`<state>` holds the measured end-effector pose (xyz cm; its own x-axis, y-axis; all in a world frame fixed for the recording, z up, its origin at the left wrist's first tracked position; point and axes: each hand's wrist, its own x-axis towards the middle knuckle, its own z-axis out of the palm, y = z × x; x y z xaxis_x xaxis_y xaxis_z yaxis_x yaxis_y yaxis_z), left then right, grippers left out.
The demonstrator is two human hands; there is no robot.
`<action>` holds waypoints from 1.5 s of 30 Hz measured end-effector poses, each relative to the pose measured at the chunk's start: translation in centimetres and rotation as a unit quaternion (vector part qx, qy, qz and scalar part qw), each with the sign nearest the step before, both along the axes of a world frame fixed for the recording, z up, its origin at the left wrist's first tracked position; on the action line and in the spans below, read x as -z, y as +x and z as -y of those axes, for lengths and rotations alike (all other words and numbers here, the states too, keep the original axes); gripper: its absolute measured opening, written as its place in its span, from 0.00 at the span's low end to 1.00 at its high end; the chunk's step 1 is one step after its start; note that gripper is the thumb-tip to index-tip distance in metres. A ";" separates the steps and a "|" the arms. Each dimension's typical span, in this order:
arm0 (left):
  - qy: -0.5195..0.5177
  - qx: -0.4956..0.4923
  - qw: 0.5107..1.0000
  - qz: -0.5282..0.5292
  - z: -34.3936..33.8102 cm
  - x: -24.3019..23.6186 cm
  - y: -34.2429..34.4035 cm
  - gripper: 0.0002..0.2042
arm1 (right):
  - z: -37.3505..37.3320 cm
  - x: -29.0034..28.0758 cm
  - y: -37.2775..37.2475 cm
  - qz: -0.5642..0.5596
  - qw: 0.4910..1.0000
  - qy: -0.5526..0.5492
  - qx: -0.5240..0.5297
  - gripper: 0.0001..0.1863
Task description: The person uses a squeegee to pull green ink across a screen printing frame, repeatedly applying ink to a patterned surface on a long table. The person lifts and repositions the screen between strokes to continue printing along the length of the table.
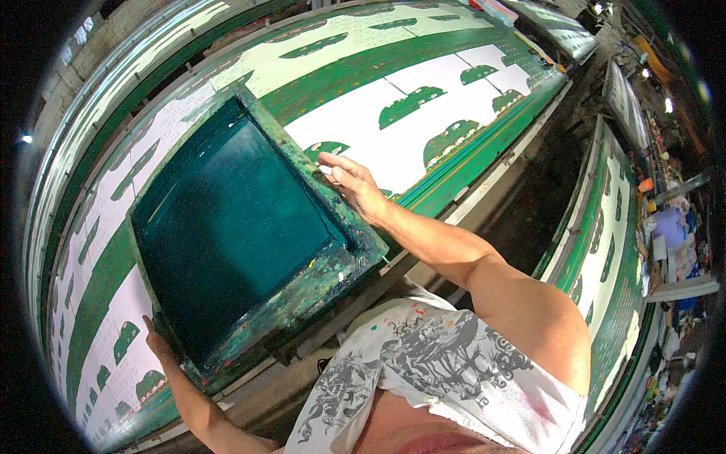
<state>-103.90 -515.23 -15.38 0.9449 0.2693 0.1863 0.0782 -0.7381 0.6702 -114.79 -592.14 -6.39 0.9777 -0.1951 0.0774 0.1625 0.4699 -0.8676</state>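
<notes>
A screen printing frame (302,299) with a dark teal mesh lies tilted over the long green table, its wooden rim smeared with green paint. On the frame's right side, my right hand (357,188) grips the rim, fingers toward the far end. At its lower left edge my left hand (156,342) holds the side, and most of those fingers are hidden behind the rim. White cut fabric pieces (344,125) lie flat on the table under and beyond the frame.
The green printing table (484,147) runs away to the upper right, with a pale rail along its near edge. Another table with white pieces (605,280) stands at the right, across a dark aisle. Cluttered goods (673,234) line the far right.
</notes>
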 end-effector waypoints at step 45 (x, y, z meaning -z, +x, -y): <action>-0.114 -0.098 0.989 -0.014 91.0 -3.7 -7.4 0.48 | 81.1 8.4 -1.6 -0.072 0.987 -0.140 0.020 0.44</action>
